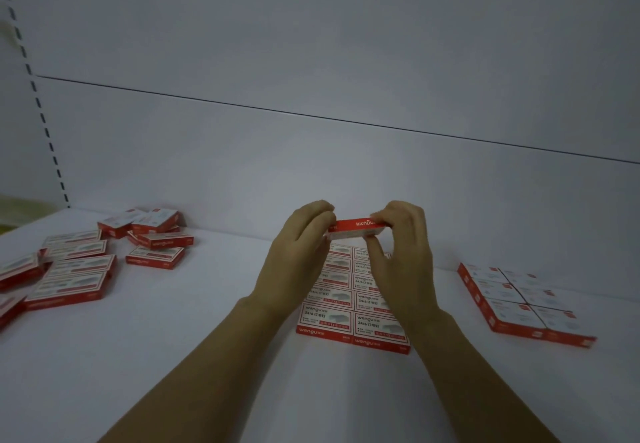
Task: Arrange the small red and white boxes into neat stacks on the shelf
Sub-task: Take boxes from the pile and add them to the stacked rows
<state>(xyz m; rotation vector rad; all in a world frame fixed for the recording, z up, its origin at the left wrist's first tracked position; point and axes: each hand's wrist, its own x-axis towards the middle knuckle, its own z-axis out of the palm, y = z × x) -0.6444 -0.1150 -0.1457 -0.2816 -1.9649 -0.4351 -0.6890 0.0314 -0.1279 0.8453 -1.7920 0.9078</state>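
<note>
Both hands, left [299,245] and right [401,255], pinch 1 box [356,228] above the grid [353,307]; set down crooked, it could nudge those rows askew.

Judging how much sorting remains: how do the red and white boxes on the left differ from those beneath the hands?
The loose red and white cardboard boxes on the left lie at mixed angles, some overlapping; the centre red and white block sits edge to edge in two columns. The left hand and right hand hold a red-sided box over the centre block, far from the loose boxes. Both have red sides, white tops.
</note>
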